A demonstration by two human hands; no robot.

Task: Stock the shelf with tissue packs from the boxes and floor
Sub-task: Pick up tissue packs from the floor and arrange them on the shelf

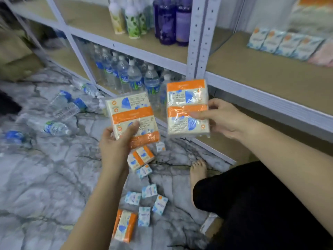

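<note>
two packs in hand, shelf waiting

marbled floor [54, 177] fills the lower left of the frame, strewn with small tissue packs [149, 191] and fallen water bottles [54, 127]. i see my left hand [117, 139] at centre, thumb and fingers clamped on the lower edge of one orange tissue bundle [132, 117]. my right hand [221, 118] pinches a second bundle [187, 107] by its right side, just beside the first. the shelf board [261, 69] at upper right already holds a row of packs [284, 45], blurred, so i can't be sure of the count. my worry: the film wrap looks slick, and a one-edge grip could let a bundle slide free while reaching; a wide swing might also knock that standing row.
</note>
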